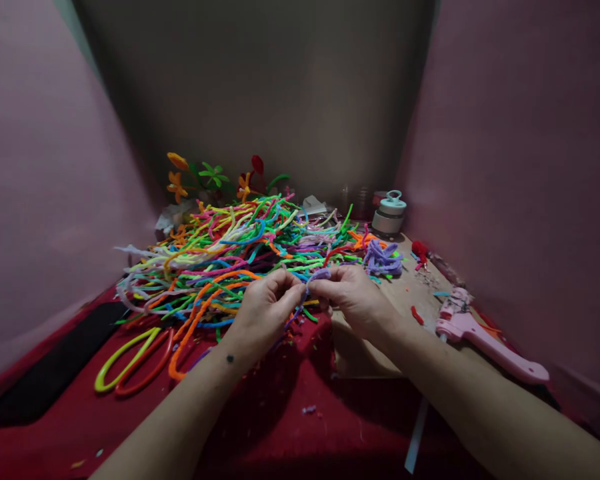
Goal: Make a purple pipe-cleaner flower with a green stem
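Observation:
Between my two hands a purple pipe cleaner point(320, 275) is bent into a small loop, just in front of the pile. My left hand point(275, 300) pinches its lower left part, and a purple tail hangs below the fingers. The fingers of my right hand point(347, 293) are closed on the loop's right side. Behind both hands spreads a large heap of pipe cleaners point(240, 247) in many colours. Several bent purple pipe cleaner loops point(383, 258) lie in a bundle beyond my right hand.
At right, a pink glue gun point(495, 340) rests by a brown board point(360, 347). Scissors with yellow and red handles point(135, 363) lie at left, near a black strip point(55, 363). Pipe cleaner flowers point(213, 173) and a lidded jar point(390, 212) stand at the back.

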Demonstrator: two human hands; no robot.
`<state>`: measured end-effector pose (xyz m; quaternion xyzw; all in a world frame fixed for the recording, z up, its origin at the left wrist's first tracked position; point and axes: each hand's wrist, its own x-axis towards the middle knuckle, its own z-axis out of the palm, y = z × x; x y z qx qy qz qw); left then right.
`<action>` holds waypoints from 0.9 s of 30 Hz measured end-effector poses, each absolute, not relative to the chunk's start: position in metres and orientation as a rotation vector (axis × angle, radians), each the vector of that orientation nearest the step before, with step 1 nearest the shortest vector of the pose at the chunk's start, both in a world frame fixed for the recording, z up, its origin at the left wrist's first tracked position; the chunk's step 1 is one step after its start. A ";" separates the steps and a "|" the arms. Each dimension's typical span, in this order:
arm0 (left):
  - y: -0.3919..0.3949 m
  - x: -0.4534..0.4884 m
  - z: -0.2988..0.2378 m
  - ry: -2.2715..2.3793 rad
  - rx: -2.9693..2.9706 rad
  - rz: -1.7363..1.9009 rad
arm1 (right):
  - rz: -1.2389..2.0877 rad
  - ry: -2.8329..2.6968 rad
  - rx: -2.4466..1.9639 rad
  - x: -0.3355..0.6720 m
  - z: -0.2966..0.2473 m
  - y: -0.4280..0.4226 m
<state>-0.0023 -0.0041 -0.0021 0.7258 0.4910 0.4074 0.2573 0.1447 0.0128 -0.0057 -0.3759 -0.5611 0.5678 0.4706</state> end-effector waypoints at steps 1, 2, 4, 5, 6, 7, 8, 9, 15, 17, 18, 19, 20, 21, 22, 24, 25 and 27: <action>-0.004 -0.002 -0.005 1.356 2.119 1.147 | 1.378 -1.362 -0.915 0.144 -0.006 0.012; -0.004 -0.002 -0.009 1.380 2.300 1.182 | 1.374 -1.339 -0.910 0.143 -0.008 0.012; -0.005 -0.003 -0.014 1.383 2.681 1.183 | 1.397 -1.277 -0.905 0.141 -0.011 0.012; -0.006 -0.003 -0.015 1.356 2.827 1.146 | 1.423 -1.246 -0.897 0.140 -0.013 0.012; -0.006 -0.003 -0.015 1.308 2.909 1.115 | 1.454 -1.221 -0.882 0.140 -0.015 0.012; -0.007 -0.003 -0.014 1.252 2.912 1.106 | 1.481 -1.208 -0.858 0.140 -0.016 0.012; -0.007 -0.003 -0.012 1.207 2.833 1.132 | 1.501 -1.198 -0.828 0.140 -0.016 0.012; -0.007 -0.004 -0.009 1.190 2.676 1.192 | 1.517 -1.190 -0.799 0.140 -0.016 0.012; 0.000 -0.009 0.002 1.041 1.462 1.146 | 1.511 -1.175 -0.713 0.142 -0.008 0.010; 0.004 -0.011 0.001 0.922 1.296 0.984 | 1.511 -1.199 -0.702 0.142 -0.006 0.008; 0.005 -0.011 0.000 0.883 1.249 0.933 | 1.511 -1.218 -0.701 0.142 -0.006 0.008; 0.005 -0.012 -0.001 0.857 1.221 0.904 | 1.504 -1.240 -0.703 0.142 -0.005 0.007; 0.005 -0.012 -0.001 0.844 1.208 0.890 | 1.492 -1.262 -0.711 0.142 -0.004 0.007; 0.005 -0.012 -0.001 0.846 1.206 0.885 | 1.474 -1.279 -0.720 0.142 -0.004 0.007; 0.004 -0.012 0.000 0.861 1.206 0.883 | 1.452 -1.291 -0.727 0.142 -0.003 0.006; 0.002 -0.012 0.002 0.912 1.216 0.873 | 1.389 -1.319 -0.741 0.142 -0.003 0.005; 0.001 -0.011 0.004 0.941 1.230 0.868 | 1.339 -1.346 -0.756 0.142 -0.004 0.005; -0.001 -0.009 0.006 0.997 1.296 0.873 | 1.195 -1.407 -0.808 0.142 -0.005 0.004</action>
